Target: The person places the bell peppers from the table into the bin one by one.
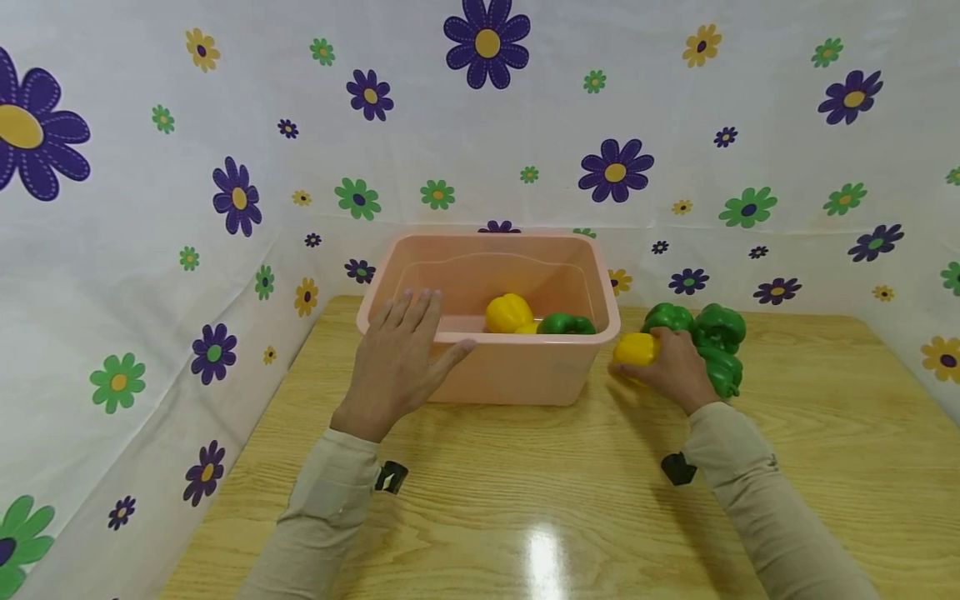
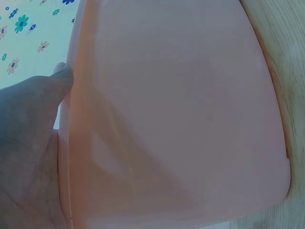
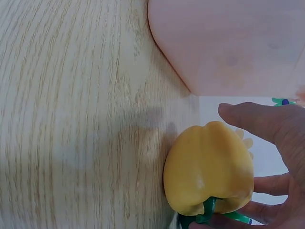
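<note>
In the head view my left hand (image 1: 397,358) rests on the near rim of a pink plastic bin (image 1: 510,371), its fingers straight over the inside. The left wrist view shows the thumb (image 2: 62,74) along that rim. To the right of the bin, my right hand (image 1: 678,367) grips a yellow bell pepper (image 1: 637,349) low over the table. Its green stem (image 3: 208,210) shows in the right wrist view, with fingers curling behind the pepper. Inside the bin lie a yellow bell pepper (image 1: 508,313), a green one (image 1: 566,324) and a partly hidden yellow piece.
Green bell peppers (image 1: 720,327) sit clustered beside and behind my right hand. The wooden table (image 1: 525,483) runs back to a white flowered cloth (image 1: 525,117). Dark wrist-worn pieces (image 1: 678,468) show beside both sleeves.
</note>
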The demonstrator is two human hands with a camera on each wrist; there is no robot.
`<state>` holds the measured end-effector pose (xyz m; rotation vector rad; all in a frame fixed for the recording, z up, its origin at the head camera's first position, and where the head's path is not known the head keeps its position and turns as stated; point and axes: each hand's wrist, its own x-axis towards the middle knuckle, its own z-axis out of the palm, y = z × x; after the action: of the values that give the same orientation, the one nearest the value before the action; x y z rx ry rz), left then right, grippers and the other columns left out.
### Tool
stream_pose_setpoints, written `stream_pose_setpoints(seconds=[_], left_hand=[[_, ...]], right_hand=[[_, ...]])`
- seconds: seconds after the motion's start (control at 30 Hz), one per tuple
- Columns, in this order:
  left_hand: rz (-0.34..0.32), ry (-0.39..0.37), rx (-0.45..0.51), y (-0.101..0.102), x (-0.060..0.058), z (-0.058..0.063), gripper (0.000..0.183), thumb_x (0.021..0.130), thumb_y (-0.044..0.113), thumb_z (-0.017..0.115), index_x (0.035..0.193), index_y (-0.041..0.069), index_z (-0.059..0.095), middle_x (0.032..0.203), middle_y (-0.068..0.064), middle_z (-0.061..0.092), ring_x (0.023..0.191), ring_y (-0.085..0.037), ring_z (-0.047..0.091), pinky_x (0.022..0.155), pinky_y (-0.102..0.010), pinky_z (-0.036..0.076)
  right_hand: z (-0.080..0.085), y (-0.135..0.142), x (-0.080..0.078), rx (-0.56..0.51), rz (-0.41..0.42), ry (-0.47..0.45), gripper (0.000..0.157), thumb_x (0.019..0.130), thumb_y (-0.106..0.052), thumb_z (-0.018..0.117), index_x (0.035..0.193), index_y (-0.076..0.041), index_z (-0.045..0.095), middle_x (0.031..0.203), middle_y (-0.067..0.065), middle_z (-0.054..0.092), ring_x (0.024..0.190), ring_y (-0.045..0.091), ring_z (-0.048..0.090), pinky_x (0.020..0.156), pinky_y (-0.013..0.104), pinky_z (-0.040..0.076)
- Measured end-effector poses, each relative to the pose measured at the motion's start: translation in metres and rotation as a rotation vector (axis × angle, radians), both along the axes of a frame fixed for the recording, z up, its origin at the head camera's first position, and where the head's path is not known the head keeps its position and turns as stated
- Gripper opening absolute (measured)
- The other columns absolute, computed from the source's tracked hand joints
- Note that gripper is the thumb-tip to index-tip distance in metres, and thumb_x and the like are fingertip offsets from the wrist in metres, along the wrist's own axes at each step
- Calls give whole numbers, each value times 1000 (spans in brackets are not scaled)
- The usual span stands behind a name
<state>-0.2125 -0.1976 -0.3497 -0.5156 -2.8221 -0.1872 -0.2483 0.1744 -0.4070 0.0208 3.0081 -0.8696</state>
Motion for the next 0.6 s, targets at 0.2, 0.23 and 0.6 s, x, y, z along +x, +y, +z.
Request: stream_pose_setpoints(seconds=[0.2,0.23,0.6], left_hand=[[1,0,5,0,1,0,87,101,65,42,159,2,26,164,-17,27,152,-37,20,125,-49,8],[1,0,6,0,1,1,87,101,65,42,159,2,26,164,-17,27,152,-37,20,125,-49,8],[-6,16,5,-1,1,1,87,101,64,43,159,1,28,163,-17,29,152,-37,20,125,-50,11]], right_hand=[[-2,0,-1,-8,0,-10,93,88,-43,77,144,18,35,139,43,39,122,52,44,106,66,39],[-2,0,-1,-9,0,-14,93,88,-43,77,145,18,35,139,43,38,122,53,45,106,66,39],[-9,-1,-1,-46,-3,-90,94,90,-41,76,149,15,27,138,40,40,123,51,43,109,66,37]])
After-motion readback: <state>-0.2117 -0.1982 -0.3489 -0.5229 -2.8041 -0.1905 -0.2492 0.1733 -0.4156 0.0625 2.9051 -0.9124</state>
